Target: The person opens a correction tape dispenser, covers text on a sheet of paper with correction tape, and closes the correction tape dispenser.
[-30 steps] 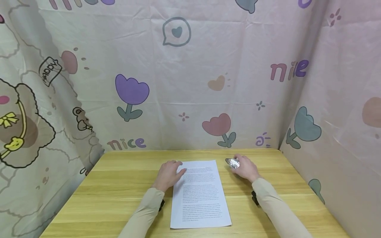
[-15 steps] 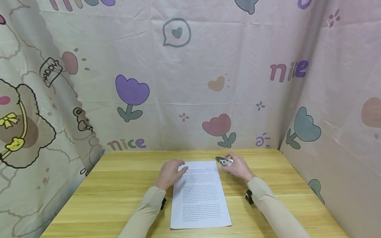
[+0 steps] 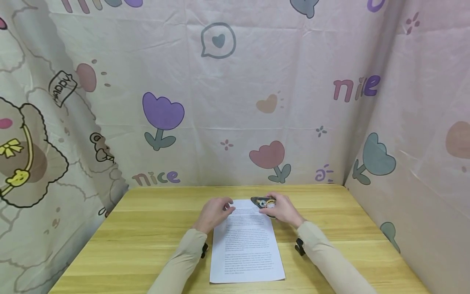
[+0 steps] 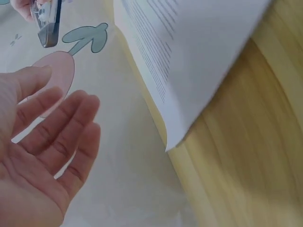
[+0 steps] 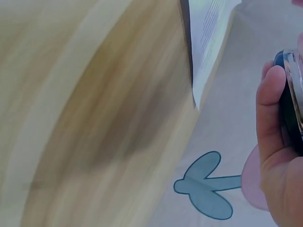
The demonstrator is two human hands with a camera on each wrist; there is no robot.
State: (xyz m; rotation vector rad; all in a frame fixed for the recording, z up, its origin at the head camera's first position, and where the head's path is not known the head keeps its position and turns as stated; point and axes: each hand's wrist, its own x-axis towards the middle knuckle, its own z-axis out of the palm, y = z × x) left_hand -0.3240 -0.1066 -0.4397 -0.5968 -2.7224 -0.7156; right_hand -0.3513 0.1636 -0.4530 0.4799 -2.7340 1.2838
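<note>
A printed sheet of paper [image 3: 246, 245] lies on the wooden table in front of me. My right hand [image 3: 284, 210] grips a dark, see-through correction tape dispenser [image 3: 263, 202] above the sheet's top right corner. Its tapered end points left, and round parts show inside the casing. In the right wrist view the thumb and palm wrap the dispenser [image 5: 289, 113], which the frame edge partly cuts off. My left hand [image 3: 212, 214] hovers by the sheet's upper left edge. Its fingers [image 4: 57, 142] are loosely bent with nothing between them in the left wrist view.
The table [image 3: 158, 228] has a light wood grain and ends at a patterned curtain [image 3: 220, 102] behind it. More curtain hangs at both sides. Each wrist carries a small black device [image 3: 300, 246] on a strap.
My right hand has carried the dispenser leftward from beside the paper to over its top right corner. The left hand has shifted slightly right. The sheet stays where it was.
</note>
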